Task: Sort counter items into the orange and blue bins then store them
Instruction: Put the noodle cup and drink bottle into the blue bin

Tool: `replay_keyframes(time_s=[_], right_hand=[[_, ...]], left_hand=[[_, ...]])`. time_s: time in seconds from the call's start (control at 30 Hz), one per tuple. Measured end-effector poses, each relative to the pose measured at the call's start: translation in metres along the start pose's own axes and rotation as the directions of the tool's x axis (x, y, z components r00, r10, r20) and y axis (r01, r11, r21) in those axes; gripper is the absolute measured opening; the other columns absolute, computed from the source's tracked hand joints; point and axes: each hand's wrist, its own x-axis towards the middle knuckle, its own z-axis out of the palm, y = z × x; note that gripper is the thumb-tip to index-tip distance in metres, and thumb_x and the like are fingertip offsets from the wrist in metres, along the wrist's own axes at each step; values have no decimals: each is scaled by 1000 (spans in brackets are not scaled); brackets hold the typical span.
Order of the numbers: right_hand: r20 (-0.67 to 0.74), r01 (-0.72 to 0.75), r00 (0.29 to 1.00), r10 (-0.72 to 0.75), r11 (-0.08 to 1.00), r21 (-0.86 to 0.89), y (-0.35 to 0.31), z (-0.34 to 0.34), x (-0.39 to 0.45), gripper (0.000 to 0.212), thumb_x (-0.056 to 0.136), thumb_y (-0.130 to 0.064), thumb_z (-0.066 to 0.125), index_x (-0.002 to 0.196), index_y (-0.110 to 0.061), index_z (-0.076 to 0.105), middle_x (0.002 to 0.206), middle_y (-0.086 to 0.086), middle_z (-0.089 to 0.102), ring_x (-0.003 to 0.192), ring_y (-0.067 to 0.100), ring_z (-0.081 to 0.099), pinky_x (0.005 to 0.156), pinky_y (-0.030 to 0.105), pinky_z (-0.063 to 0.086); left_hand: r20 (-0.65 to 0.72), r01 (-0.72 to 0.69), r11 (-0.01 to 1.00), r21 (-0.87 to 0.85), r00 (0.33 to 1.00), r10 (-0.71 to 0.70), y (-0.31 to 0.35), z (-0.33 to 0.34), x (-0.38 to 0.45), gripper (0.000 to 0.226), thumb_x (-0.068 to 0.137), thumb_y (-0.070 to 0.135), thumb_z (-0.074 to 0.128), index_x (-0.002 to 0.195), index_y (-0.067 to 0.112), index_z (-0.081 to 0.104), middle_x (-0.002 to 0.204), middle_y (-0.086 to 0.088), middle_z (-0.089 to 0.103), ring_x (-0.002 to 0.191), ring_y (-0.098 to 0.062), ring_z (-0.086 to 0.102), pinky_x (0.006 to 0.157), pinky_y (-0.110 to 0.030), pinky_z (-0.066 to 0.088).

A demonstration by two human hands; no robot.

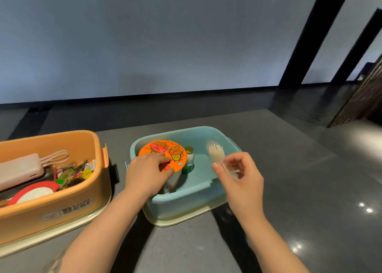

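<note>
While the left hand (pixel 147 174) grips the orange-lidded cup (pixel 163 156) upright in the blue bin (pixel 187 194), the right hand (pixel 237 174), pinching a blurred plastic spork (pixel 216 152), should lay it flat in the bin's free space.

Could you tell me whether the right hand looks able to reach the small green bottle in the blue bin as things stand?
Probably not yet: the right hand holds a plastic spork. The path itself looks free, since the green bottle stands uncovered beside the noodle cup in the blue bin.
</note>
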Motion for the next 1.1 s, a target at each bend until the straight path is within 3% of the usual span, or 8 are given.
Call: replay_keyframes(time_s=[0.17,0.3,0.4,0.53,0.67,0.87,0.97,1.1], right_hand=[[6,-151,988,151,988,-15,21,48,59,19,83,-38,70,82,-31,52,80,-9,63,79,18,65,68,33,52],[216,-233,925,313,915,-329,45,59,74,42,83,-40,70,118,-28,50,118,-10,58,107,15,57,82,32,47],[149,-169,964,221,938,-302,39,52,68,47,84,-27,69,127,-25,49,125,-10,55,115,11,51,90,30,45],[113,-139,979,168,964,-226,27,28,40,39,84,-20,66,119,-29,53,116,-17,55,106,4,51,78,20,40],[122,-166,971,204,950,-264,19,-3,9,38,84,-21,65,119,-32,54,113,-16,54,103,6,53,84,31,48],[49,-216,969,243,923,-317,14,-56,-40,30,83,-23,63,108,-37,55,110,-22,55,104,-2,50,85,27,46],[-25,-284,956,294,894,-348,20,-84,-73,28,83,-22,64,107,-35,56,110,-18,57,101,0,51,84,24,44],[-180,-414,910,373,833,-368,26,-122,-130,26,82,-18,65,105,-29,58,105,-16,57,97,1,55,82,22,44]], left_hand=[[10,1,1000,4,1000,-1,0,0,-2,44,85,56,54,125,40,58,138,18,51,128,-10,45,105,-36,35],[5,-3,1000,6,1000,3,0,-1,-2,45,85,57,53,126,41,58,139,18,50,129,-8,43,106,-35,34],[8,-1,1000,3,1000,1,0,-1,-1,45,85,57,53,127,40,57,139,18,50,129,-9,43,106,-35,34],[-31,4,1000,-18,1000,-5,1,-2,-3,40,83,52,59,121,38,63,130,16,59,123,-11,50,100,-34,39],[-92,74,959,-275,991,-102,7,-9,-15,28,84,30,64,112,32,69,114,6,69,108,-22,59,90,-37,50],[-323,-258,909,-327,935,149,63,-7,-72,22,82,28,57,98,25,72,113,12,65,111,-11,55,100,-33,36],[-200,-362,860,-360,930,308,91,21,-112,27,79,36,51,96,28,70,113,13,64,109,-10,55,102,-36,34],[168,-358,877,-319,890,425,102,74,-150,27,85,33,64,112,31,67,131,11,56,121,-16,50,106,-35,30]])
